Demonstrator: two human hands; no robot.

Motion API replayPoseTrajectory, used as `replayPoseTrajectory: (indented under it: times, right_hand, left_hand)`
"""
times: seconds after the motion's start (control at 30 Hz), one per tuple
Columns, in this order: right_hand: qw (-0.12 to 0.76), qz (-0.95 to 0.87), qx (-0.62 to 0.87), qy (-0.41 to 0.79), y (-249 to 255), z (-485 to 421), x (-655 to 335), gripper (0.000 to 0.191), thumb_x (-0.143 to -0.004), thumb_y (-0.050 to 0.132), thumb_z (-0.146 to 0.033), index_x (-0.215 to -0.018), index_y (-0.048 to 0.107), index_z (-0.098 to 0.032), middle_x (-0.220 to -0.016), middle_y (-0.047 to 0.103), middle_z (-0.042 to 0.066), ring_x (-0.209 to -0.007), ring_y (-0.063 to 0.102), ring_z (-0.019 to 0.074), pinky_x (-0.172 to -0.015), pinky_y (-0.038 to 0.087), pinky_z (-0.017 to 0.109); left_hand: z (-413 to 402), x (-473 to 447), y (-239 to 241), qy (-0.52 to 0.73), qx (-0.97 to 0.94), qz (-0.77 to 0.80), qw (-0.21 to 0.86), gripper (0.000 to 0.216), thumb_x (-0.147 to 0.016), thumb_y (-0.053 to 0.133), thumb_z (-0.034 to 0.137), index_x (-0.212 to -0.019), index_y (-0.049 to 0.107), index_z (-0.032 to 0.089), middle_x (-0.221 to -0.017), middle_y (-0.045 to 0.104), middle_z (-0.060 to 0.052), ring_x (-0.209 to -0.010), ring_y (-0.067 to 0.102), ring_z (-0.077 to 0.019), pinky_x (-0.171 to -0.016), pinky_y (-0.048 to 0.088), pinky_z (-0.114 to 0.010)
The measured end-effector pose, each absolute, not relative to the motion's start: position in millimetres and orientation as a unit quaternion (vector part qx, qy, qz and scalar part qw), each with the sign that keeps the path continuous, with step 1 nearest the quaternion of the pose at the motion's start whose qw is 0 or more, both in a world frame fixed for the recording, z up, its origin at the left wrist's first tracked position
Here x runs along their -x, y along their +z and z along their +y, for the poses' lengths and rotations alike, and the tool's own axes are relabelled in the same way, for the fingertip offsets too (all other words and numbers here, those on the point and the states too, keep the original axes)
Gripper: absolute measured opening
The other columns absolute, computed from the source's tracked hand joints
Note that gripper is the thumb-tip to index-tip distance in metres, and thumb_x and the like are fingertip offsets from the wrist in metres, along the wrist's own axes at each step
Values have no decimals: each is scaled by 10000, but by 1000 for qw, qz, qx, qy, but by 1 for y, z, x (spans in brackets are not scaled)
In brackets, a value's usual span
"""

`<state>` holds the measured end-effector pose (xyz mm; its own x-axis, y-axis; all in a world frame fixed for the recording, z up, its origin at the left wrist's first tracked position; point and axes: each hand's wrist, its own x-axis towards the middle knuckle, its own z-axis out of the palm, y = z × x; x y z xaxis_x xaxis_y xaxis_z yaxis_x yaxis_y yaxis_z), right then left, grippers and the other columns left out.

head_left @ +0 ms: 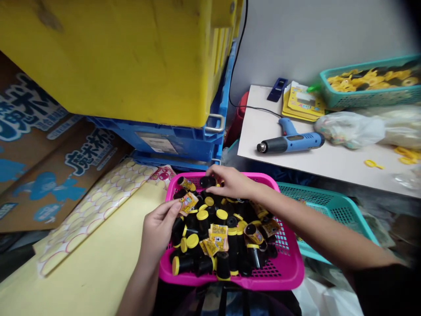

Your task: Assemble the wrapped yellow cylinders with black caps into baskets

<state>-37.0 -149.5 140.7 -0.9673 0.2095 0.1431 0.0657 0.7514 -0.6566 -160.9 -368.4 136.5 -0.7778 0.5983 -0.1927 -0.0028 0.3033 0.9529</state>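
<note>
My left hand (160, 228) pinches a small yellow printed label sleeve (188, 203) above the left side of a pink plastic basket (289, 267). At the basket's far side, my right hand (230, 182) has its thumb and fingers closed around a small black bottle (208, 181). Heaped in the basket are several black bottles with yellow caps (203, 216). More yellow labels (218, 237) lie loose on the heap, and some bottles have a label around them.
A blue heat gun (292, 142) lies on the white table (253, 118) at right. Behind it are yellow cards (304, 101) and a teal basket (371, 98) of yellow parts. Another teal basket (338, 206) sits lower. Yellow (131, 61) and blue crates (128, 136) are stacked ahead. Sticker sheets (95, 215) lie left.
</note>
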Motion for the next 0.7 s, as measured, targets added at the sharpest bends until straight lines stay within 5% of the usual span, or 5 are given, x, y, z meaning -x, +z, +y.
replayPoseTrajectory:
  times: [0.17, 0.27, 0.7]
  right_hand:
    - [186, -774, 126, 592, 157, -173, 3, 356, -834, 690, -371, -1140, 616, -204, -1076, 607, 52, -996, 596, 148, -867, 502, 310]
    - [152, -680, 145, 702, 156, -184, -3, 473, -736, 783, -347, -1122, 558, -192, -961, 612, 20, -844, 614, 116, -746, 517, 258]
    - [106, -690, 170, 695, 145, -185, -7, 508, -637, 847, -446, -941, 576, -142, -638, 514, -59, -569, 477, 62, -539, 384, 179]
  left_hand:
    - [-360, 160, 132, 556, -265, 739, 273, 342, -763, 717, 507, -871, 787, 191, -913, 791, -69, -888, 723, -259, -851, 571, -367]
    - [-355, 156, 132, 558, -289, 727, 277, 317, -776, 712, 490, -860, 791, 195, -910, 789, -67, -879, 723, -255, -849, 575, -368]
    - [-350, 147, 142, 541, -346, 702, 309, 242, -792, 718, 416, -933, 805, 240, -976, 785, -62, -883, 731, -235, -834, 602, -346]
